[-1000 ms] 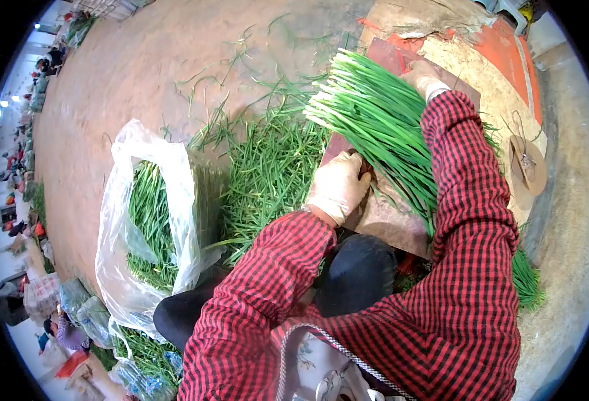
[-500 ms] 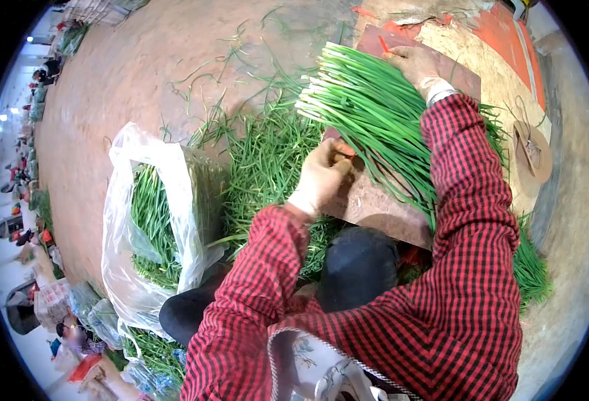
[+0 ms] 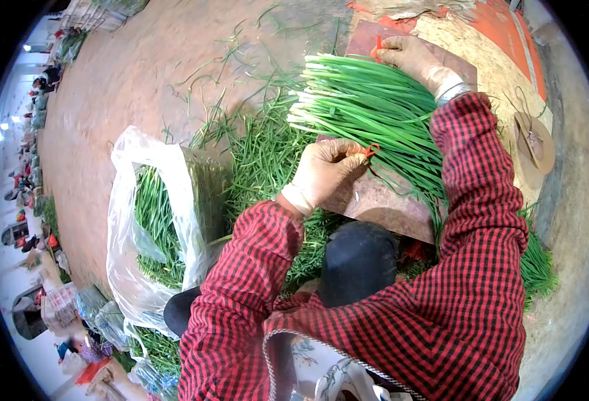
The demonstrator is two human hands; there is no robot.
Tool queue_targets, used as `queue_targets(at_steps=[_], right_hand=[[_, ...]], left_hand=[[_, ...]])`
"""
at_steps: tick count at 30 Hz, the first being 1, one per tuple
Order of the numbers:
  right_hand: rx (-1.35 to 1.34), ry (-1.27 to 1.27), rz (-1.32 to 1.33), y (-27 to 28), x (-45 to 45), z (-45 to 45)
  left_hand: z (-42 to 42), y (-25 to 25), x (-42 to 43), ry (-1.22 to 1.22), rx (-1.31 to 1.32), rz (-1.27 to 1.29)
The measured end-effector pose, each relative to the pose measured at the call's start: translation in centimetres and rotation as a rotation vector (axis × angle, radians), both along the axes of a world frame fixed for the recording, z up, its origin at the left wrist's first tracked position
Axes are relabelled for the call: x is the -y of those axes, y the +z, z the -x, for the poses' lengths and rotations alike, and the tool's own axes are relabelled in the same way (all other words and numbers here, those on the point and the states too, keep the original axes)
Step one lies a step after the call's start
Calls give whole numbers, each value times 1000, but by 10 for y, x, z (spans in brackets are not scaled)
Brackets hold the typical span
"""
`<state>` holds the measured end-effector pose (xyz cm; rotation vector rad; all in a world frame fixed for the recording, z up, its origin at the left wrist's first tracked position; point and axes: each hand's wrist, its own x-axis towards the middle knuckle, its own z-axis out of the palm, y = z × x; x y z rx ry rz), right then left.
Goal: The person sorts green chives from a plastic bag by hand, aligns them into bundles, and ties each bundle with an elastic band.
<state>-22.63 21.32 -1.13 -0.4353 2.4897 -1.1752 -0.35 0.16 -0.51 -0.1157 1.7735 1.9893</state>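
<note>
A thick bundle of green chives (image 3: 368, 100) lies across a reddish-brown board (image 3: 388, 207), its pale cut ends pointing left. My left hand (image 3: 328, 170), in a light thin glove, is at the bundle's near side, with thumb and finger closed on the looped end of a red tie (image 3: 372, 150). On the far side my right hand (image 3: 415, 59), also gloved, pinches an upright red end of what looks like the same tie. The middle of the tie is hidden, so I cannot tell how it runs past the stalks.
A clear plastic bag (image 3: 117, 227) packed with chives stands at left. Loose green trimmings (image 3: 264, 160) pile up beside the board. At right are a round tan disc with string (image 3: 535, 144) and more chives (image 3: 538, 267). My dark-covered knee (image 3: 360, 264) is close below the board.
My left hand has moved right and slightly up, and the red loop now shows at its fingertips. My right hand has shifted slightly up, its red tie end more upright.
</note>
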Motion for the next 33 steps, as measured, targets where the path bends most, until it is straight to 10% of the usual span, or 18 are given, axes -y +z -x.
queue_targets(at_steps=[7,10,33], right_hand=[[-497,34,-606,55,53,-99],[-817,-124,-393,16,54,-137],[-758,59,-145,20,43,-187]], left_hand=[[5,-2,-18,200,-233,152],[-9,2,-21,325,-191,-19],[-30,10,-27,464,-61,-10]])
